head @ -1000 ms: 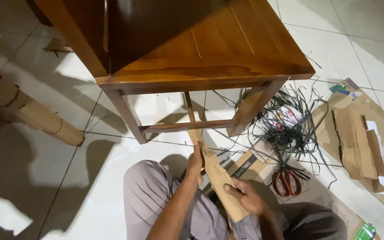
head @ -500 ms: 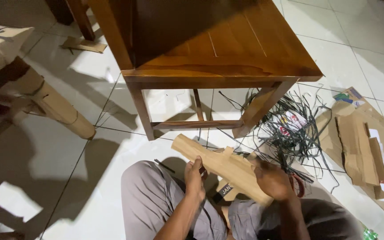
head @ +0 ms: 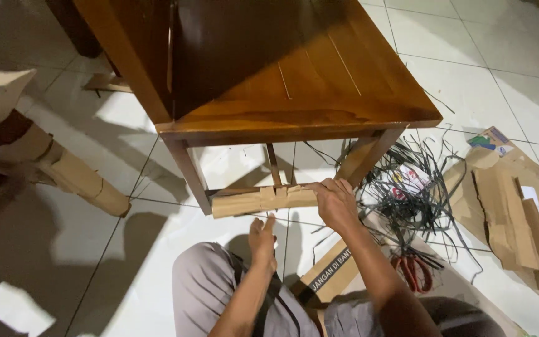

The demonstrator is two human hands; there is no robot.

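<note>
Cardboard strip [head: 263, 200] lies horizontal along lower stretcher of wooden table [head: 294, 81], low btw the front legs. Head view: right hand [head: 335, 203] clenched on strip's right end, fingers wrapped over top edge. Left hand [head: 262, 237] just below strip's middle, fingers loosely extended, released, fingertips near strip's lower edge, contact can't tell. Person's grey trousers at bottom. Black strap tangle [head: 407, 193] right of hand, red scissors [head: 414, 272] near it on floor, torn cardboard sheets [head: 506, 212] far right. Wrapped leg [head: 76, 178] at left. Vs 0.5 s ago: strip moved from lap, tilted, up to stretcher, now level; left hand let go.
</note>
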